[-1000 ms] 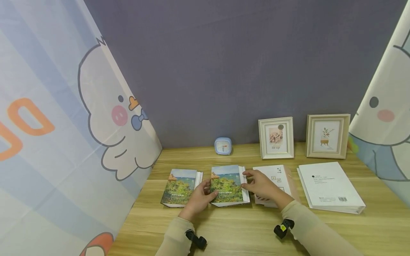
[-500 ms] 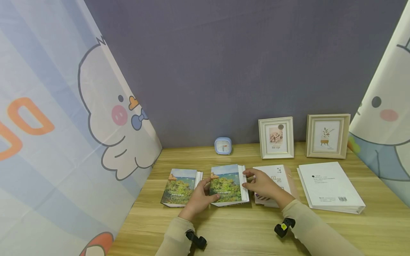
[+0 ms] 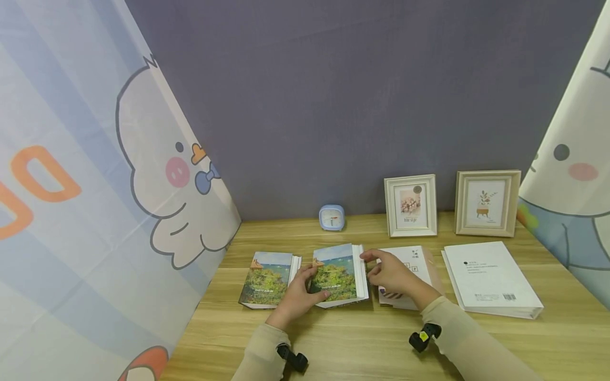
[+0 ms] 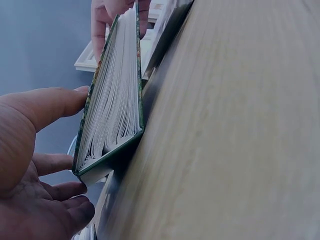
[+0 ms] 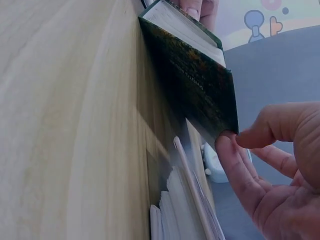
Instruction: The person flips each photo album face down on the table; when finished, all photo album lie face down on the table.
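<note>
Left hand (image 3: 297, 297): gripping photo album (image 3: 333, 275), thumb on cover. Right hand (image 3: 394, 274): pinching its opposite edge. Album: between hands, right side raised above table (image 3: 352, 344), slightly farther left than one second ago. Clock (image 3: 331, 217): beyond, unmoved.

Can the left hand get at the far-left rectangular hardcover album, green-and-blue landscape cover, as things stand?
Probably, once it lets go: the far-left album lies close beside the left hand, nothing stacked on it. But that hand grips the matching album, which the right hand also holds.
</note>
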`<state>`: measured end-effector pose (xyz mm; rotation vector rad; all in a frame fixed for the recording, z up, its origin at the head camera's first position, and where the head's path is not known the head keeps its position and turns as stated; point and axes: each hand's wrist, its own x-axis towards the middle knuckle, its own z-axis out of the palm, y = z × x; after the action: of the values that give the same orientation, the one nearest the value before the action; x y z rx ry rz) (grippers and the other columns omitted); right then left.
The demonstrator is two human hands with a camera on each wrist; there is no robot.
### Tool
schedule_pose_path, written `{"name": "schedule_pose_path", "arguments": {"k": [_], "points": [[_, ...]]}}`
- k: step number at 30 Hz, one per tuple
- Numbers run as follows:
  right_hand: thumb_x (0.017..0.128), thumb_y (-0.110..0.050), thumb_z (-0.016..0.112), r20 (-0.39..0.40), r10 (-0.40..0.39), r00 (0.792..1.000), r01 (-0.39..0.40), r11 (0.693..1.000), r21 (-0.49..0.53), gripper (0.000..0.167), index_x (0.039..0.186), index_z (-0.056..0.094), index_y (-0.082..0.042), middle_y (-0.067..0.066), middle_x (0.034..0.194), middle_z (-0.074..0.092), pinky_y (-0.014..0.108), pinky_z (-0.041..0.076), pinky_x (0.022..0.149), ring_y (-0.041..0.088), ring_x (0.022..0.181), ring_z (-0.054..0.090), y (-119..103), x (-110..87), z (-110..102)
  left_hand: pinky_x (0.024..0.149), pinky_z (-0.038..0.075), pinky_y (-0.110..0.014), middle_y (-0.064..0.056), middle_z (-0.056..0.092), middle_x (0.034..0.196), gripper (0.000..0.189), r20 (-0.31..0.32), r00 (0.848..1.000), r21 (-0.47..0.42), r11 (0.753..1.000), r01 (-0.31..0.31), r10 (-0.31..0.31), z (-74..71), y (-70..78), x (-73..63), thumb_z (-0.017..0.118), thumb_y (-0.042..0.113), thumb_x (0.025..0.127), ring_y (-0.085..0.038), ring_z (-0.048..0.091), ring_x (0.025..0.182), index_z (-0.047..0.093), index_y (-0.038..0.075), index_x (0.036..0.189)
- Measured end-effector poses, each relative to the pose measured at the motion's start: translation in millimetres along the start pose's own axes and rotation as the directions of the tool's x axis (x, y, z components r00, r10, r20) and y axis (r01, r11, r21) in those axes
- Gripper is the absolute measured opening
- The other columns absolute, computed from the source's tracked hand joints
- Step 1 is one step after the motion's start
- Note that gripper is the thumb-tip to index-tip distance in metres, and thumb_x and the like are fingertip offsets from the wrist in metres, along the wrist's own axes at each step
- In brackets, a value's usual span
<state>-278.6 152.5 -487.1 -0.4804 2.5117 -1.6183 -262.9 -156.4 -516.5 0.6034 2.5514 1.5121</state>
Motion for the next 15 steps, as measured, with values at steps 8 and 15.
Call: {"name": "schedule_pose_path", "arguments": {"k": [8,15], "points": [[0.084,0.018,0.070,0.003,-0.006,1.000,0.006,0.997,0.076,0.064,0.144,0.057,0.000,0.022,0.144,0.055,0.030,0.052,0.056,0.030,0.097,0.070,0.0,0.4,-1.5,0.117,0.035,-0.061,-0.019,0.020,0.170,0.081,0.006,1.000,0.040,0.999,-0.005,0.005,0.3,-0.3,-0.2,0.079,0.034,0.096,-0.045,0.026,0.153,0.040,0.004,0.160],[0.085,0.017,0.072,-0.002,-0.027,1.000,0.027,0.992,0.122,0.065,0.145,0.055,0.000,0.024,0.146,0.054,0.032,0.058,0.063,0.033,0.100,0.071,0.8,1.3,-1.3,0.118,0.033,-0.062,-0.018,0.020,0.171,0.081,0.027,0.999,0.021,0.999,-0.043,0.042,0.7,0.2,0.3,0.079,0.035,0.097,-0.042,0.024,0.155,0.040,0.003,0.160]]}}
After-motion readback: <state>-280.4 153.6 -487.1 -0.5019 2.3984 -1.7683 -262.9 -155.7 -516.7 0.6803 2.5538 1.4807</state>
